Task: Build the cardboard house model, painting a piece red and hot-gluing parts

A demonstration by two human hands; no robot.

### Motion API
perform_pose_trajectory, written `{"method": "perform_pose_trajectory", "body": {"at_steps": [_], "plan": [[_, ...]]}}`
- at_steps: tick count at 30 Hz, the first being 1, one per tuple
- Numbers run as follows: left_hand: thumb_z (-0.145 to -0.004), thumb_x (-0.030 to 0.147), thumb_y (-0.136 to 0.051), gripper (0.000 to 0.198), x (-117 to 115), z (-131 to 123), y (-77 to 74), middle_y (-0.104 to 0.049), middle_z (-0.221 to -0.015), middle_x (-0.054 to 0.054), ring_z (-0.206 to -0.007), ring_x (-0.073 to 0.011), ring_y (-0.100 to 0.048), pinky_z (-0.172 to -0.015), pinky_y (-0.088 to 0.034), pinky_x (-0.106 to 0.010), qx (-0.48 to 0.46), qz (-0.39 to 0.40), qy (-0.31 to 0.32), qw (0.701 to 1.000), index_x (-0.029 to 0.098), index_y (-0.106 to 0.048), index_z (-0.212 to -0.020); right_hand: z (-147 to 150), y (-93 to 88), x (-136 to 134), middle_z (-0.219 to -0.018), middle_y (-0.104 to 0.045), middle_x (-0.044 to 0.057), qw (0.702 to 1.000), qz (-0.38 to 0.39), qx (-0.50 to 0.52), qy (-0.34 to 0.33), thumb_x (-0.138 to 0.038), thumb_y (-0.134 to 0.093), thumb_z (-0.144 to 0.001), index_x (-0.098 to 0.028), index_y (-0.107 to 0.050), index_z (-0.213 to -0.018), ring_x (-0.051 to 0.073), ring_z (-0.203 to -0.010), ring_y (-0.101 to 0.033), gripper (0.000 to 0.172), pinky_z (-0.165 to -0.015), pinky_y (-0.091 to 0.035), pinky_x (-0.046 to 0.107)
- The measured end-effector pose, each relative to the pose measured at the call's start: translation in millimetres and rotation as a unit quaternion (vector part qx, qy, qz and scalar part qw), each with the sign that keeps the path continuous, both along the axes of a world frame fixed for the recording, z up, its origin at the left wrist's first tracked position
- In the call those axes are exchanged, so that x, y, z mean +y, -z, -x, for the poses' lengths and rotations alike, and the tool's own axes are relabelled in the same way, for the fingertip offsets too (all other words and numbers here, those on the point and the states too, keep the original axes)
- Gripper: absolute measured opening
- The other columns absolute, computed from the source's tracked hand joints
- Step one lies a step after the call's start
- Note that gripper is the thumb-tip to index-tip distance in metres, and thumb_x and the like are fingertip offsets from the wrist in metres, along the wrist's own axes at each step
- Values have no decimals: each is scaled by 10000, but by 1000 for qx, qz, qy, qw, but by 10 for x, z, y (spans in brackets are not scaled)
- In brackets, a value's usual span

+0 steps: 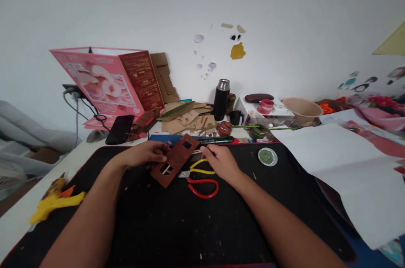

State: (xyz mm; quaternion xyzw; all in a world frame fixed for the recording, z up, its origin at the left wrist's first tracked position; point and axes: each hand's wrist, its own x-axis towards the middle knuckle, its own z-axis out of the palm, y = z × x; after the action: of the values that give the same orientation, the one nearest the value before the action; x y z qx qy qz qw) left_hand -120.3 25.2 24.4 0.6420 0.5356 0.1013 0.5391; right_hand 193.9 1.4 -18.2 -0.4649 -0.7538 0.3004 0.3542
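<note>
Where the black mat (190,226) meets the table, glue gun: a yellow glue gun (53,205) is laid at far left, well apart from both hands.
Left hand: the left hand (145,154) is closed on the left edge of the brown card panel (175,159), thumb and fingers pinched against it.
Panel: the card, pierced by two window cut-outs, is held low over the mat between the hands. Its long axis is run from near-left to far-right, and its near corner is tipped toward the wearer. The left hand is the nearer, being in contact.
Scissors: a tool with one yellow and one red loop (202,179) is laid on the mat just beside the panel's right edge.
Right hand: the right hand (221,162) is set just beside the panel's far end, with fingers curled toward a thin pale stick (198,151). Whether the stick is gripped cannot be told.
Green lid: a round green lid (267,156) is seen right of that hand, apart from it.
Hidden: the tool's blades are covered by the panel, and both sets of fingertips are partly masked.
</note>
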Motion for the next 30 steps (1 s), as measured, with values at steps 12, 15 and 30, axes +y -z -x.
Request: {"method": "perform_pose_trajectory", "body": {"at_steps": [12, 15, 30], "plan": [[-649, 551, -816, 583, -9, -1, -46, -719, -734, 17, -595, -197, -650, -515, -526, -304, 24, 5, -31, 999, 215, -623, -1085, -1, -25, -14, -735, -730, 24, 999, -20, -24, -6, -416, -526, -1099, -198, -728, -796, 191, -711, -671, 424, -690, -401, 273], [-638, 543, -818, 573, -6, -11, -45, -717, -718, 20, -586, -198, -654, -504, -524, -301, 28, 7, -28, 999, 214, -625, -1065, -1, -34, -18, -738, -734, 24, 999, -23, -34, -9, -411, -525, -1101, -198, -730, -806, 189, -710, -672, 417, -688, -397, 272], [-633, 575, -820, 520, 26, -15, 16, -713, -729, 12, -578, -211, -672, -521, -551, -318, 55, -5, -16, 998, 229, -669, -991, 20, -75, -56, -776, -750, 44, 992, -43, -122, -14, -391, -518, -1112, -200, -693, -793, 185, -719, -664, 411, -661, -356, 275]]}}
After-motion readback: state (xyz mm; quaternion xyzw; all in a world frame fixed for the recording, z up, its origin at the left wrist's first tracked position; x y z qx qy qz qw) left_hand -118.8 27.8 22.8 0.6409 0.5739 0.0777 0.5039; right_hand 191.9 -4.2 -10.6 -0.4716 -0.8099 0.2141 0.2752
